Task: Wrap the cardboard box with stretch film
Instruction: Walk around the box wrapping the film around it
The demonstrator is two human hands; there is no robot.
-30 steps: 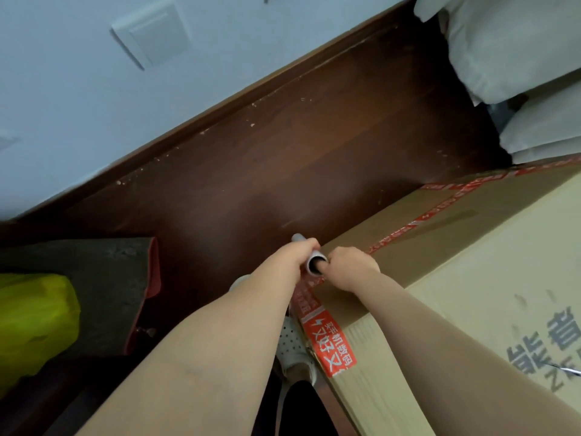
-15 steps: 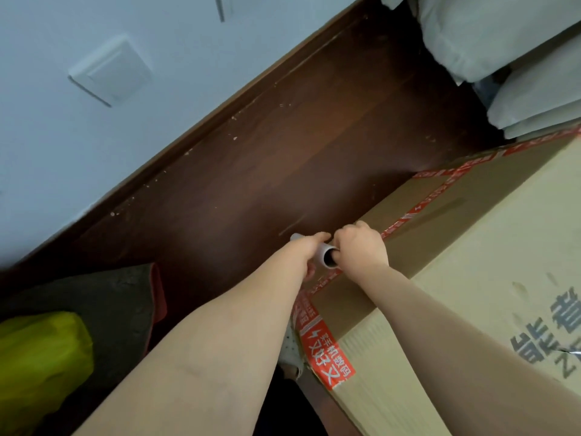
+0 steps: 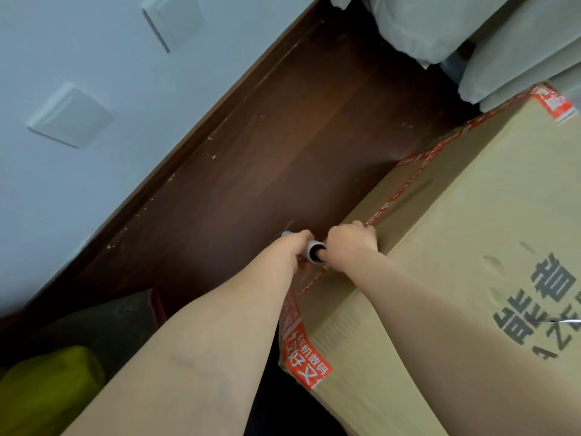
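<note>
The big brown cardboard box [image 3: 471, 247] stands on the floor, with red printed tape along its edges. The grey stretch film roll [image 3: 315, 252] is upright at its side.

Tan cardboard box [image 3: 471, 231] with red-and-white printed tape [image 3: 303, 357] on dark-brown floor [image 3: 283, 152].

Pale blue-grey wall [image 3: 94, 184] with two white switch plates [image 3: 70, 116], edged by a dark wooden skirting board [image 3: 201, 146]. Dark brown wood floor [image 3: 283, 171], speckled white. White cushions [image 3: 440, 26] stacked top right; grey mat [image 3: 103, 325] and yellow bag [image 3: 47, 388] lower left.
</note>
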